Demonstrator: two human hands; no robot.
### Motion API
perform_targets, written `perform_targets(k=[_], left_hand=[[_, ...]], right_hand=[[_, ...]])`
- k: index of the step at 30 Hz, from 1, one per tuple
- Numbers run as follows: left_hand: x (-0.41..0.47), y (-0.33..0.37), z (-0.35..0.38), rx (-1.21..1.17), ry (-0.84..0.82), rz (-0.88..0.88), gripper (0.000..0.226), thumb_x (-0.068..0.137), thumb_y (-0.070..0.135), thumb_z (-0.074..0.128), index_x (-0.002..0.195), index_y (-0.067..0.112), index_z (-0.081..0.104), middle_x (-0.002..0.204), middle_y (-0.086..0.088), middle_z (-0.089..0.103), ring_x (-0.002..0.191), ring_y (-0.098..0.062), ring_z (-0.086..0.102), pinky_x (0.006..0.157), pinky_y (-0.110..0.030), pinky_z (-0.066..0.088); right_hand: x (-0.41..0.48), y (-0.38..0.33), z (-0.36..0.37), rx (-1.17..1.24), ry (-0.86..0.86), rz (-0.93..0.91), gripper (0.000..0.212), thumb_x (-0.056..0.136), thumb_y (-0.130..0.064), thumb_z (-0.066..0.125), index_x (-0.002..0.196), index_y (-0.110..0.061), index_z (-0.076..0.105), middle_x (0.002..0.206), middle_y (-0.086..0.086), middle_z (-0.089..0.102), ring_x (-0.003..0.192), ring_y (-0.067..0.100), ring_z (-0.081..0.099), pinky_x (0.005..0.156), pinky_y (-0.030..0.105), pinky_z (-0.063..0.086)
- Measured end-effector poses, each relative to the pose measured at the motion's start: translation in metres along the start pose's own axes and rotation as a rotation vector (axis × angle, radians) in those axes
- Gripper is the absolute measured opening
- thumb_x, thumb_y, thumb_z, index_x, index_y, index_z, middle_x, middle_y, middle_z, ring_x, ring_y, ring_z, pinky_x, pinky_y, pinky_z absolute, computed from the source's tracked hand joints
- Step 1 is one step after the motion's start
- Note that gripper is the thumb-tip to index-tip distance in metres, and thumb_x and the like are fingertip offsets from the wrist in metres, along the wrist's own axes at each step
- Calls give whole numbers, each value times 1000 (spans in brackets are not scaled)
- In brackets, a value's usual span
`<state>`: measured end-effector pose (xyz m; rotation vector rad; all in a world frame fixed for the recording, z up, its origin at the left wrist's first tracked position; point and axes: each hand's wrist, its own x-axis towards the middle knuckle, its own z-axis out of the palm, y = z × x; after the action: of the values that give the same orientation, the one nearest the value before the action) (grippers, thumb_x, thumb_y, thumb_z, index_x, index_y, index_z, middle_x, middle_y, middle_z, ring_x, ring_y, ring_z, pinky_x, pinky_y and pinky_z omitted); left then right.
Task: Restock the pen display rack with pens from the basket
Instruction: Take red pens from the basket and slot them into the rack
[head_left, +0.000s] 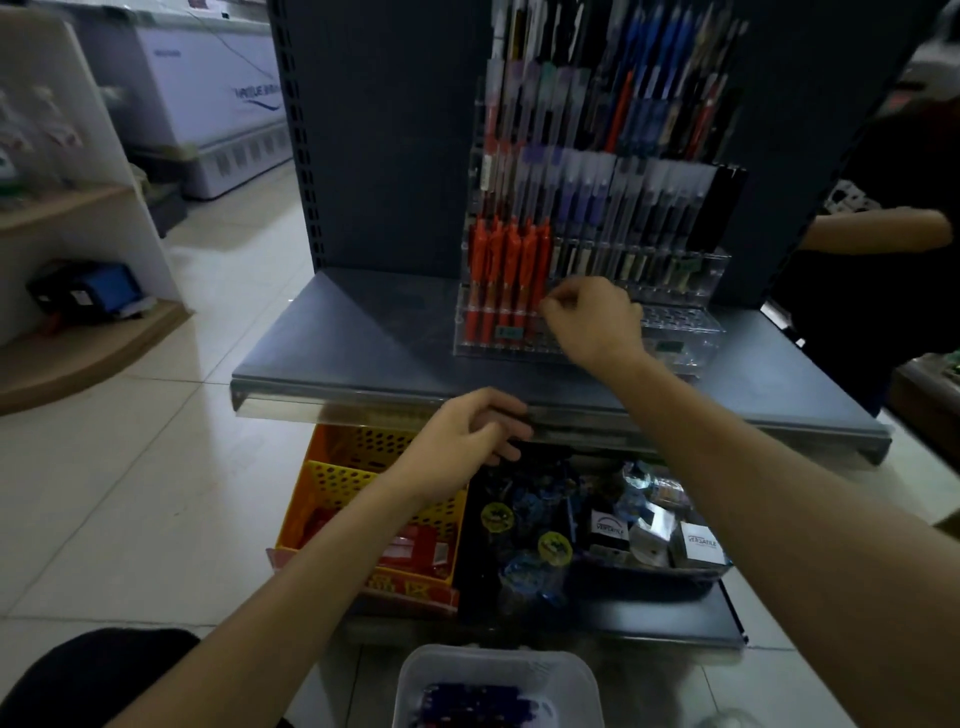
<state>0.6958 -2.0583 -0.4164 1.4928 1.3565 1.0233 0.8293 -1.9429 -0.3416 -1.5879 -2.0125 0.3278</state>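
A clear tiered pen display rack (680, 322) stands on the grey shelf (363, 353), filled with rows of pens. Several red pens (506, 275) fill the left slots of its lowest tier. My right hand (592, 317) is at that tier, just right of the red pens, fingers pinched on one of them. My left hand (467, 447) hovers at the shelf's front edge, fingers curled around a few dark pens. A white plastic basket (415, 686) with dark blue pens (478, 704) sits on the floor at the bottom of the view.
Below the shelf, a yellow perforated bin (332, 483) and an orange bin (363, 441) stand left of a dark tray (597, 525) of small packaged goods. Another person (883, 234) stands at the right. A wooden shelf unit (78, 322) and freezer (218, 93) lie to the left.
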Motion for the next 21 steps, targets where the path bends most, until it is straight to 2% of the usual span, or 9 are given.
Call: perform_targets(k=[2,4,7,10,13,16,18,21], left_hand=[[-5,2,2,-24,49,-25,26,100,7,38,113,19,56,104,1,72,90,-18,69,84,-35,54],[-10,0,3,45,46,-7,25,100,8,39,115,18,56,105,2,70,92,-15,68,84,-32,53],[-20,-8,5,244,9,11,26,98,11,45,120,20,56,113,4,66,102,-11,62,87,-28,50],[-32,-25,10,496,-24,38,34,96,15,52,129,20,53,127,2,59,116,-13,55,92,-25,45],[-49,-44,19,635,-30,51,45,93,16,56,137,21,46,138,-2,51,128,-18,47,104,-34,41],[-66,-64,30,747,-59,39,57,92,18,56,145,25,36,149,-3,39,138,-23,35,113,-43,31],[-74,-78,37,798,-107,-10,61,94,22,52,149,28,27,156,-4,26,144,-24,22,116,-43,20],[-78,-102,51,894,-212,-97,65,96,30,48,152,34,16,161,-3,11,146,-26,12,115,-44,15]], right_hand=[[-18,6,1,111,-5,-57,18,97,-28,52,100,-20,68,83,-2,66,81,21,62,84,40,52],[-39,15,4,146,-53,-146,13,97,-26,53,93,-23,65,81,-4,66,75,16,61,74,39,54],[-74,28,11,90,-128,-259,15,98,-25,54,102,-19,68,96,-1,65,88,16,58,82,36,51],[-104,41,19,-25,4,-391,17,96,-24,57,107,-17,67,106,-2,62,104,18,52,91,31,41],[-134,49,22,-17,63,-442,21,94,-24,58,111,-15,65,110,-1,62,108,19,52,92,32,41],[-165,65,35,-24,-162,-424,30,97,-29,54,122,-16,62,118,1,61,112,20,52,93,35,45],[-182,80,48,-77,-345,-360,40,97,-35,52,134,-19,54,129,2,57,120,22,49,98,39,43],[-206,104,71,-183,-545,-249,59,98,-45,48,150,-24,32,155,3,34,140,26,32,112,43,32]])
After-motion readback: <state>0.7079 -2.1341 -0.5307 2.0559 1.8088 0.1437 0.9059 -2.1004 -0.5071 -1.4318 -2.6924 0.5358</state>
